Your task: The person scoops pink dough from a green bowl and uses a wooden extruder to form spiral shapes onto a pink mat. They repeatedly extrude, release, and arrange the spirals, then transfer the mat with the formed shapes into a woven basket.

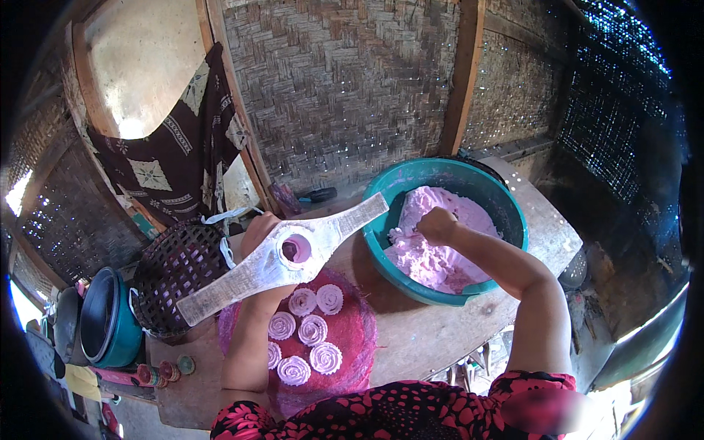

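Observation:
My left hand grips a long pale wooden mould with a round hole near its middle; pink dough shows in the hole. It is held tilted above a round red mesh tray that carries several pale pink swirled pieces. My right hand is closed inside a teal plastic basin, pressed into a mass of pink dough. Basin and tray both rest on a worn wooden table.
A dark woven basket stands left of the tray, with a teal pot beyond it. Small bottle caps lie at the table's near left edge. A patterned dark cloth hangs on the woven bamboo wall.

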Available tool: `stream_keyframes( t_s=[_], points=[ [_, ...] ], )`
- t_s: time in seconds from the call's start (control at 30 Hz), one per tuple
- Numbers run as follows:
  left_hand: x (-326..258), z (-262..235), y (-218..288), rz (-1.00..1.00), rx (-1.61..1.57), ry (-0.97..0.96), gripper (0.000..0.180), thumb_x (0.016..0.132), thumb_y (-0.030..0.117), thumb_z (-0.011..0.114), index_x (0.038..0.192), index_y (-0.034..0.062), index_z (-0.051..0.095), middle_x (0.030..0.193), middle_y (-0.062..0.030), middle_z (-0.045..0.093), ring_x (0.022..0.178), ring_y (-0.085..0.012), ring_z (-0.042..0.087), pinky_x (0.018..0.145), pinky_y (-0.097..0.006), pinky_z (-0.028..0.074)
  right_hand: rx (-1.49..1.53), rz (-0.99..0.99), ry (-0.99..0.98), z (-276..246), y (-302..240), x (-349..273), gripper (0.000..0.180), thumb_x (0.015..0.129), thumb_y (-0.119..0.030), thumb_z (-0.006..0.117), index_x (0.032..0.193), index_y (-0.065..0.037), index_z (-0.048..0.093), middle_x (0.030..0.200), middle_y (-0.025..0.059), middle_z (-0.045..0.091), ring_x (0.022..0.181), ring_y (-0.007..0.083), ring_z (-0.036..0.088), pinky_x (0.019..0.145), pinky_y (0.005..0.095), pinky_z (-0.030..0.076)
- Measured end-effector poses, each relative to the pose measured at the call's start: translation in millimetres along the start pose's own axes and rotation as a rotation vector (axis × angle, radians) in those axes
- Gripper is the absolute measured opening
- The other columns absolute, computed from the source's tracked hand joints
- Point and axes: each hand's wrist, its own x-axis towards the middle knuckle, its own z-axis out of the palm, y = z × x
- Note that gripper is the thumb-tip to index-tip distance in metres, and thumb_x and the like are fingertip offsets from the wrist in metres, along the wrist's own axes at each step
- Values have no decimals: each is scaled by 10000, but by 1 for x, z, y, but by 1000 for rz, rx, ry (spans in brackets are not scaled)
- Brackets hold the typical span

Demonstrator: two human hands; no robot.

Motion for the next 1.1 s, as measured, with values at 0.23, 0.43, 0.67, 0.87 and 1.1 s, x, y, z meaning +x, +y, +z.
stream_keyframes(
  t_s=[0.23,0.43,0.67,0.87,1.1],
  points=[
    [-4,-2,-5,-44,26,-167,301,648,236,772,804,91,559,773,-94,523,726,-309,597,608,-430,483,340,194,38,-34,6,-82,263,854,-199,576,1053,-203,747,973,128,736,924,312,713,800,442,567],
    [9,37,-5,52,6,-222,346,620,263,776,813,89,547,804,-115,533,764,-323,607,636,-433,505,507,376,-29,-97,23,-179,296,910,-266,581,1169,-259,724,974,98,735,878,297,701,747,437,545],
    [39,98,23,195,-42,-224,372,691,386,745,842,100,561,822,-93,550,786,-306,622,656,-429,525,1283,250,-54,-169,36,-249,293,986,-269,609,1149,-49,714,645,-18,572,579,44,489,506,240,383],
    [58,101,53,236,-43,-189,456,674,484,748,821,101,548,812,-83,549,768,-293,621,645,-430,517,417,344,425,-217,-14,-247,225,973,-232,562,1078,-175,752,693,62,684,653,207,683,582,333,511],
    [52,91,63,141,-96,-318,423,629,379,811,835,100,568,801,-97,582,778,-320,644,676,-440,534,-169,143,700,-200,-87,-208,418,860,-175,563,1267,-86,599,746,14,582,636,170,614,621,326,500]
  ],
)
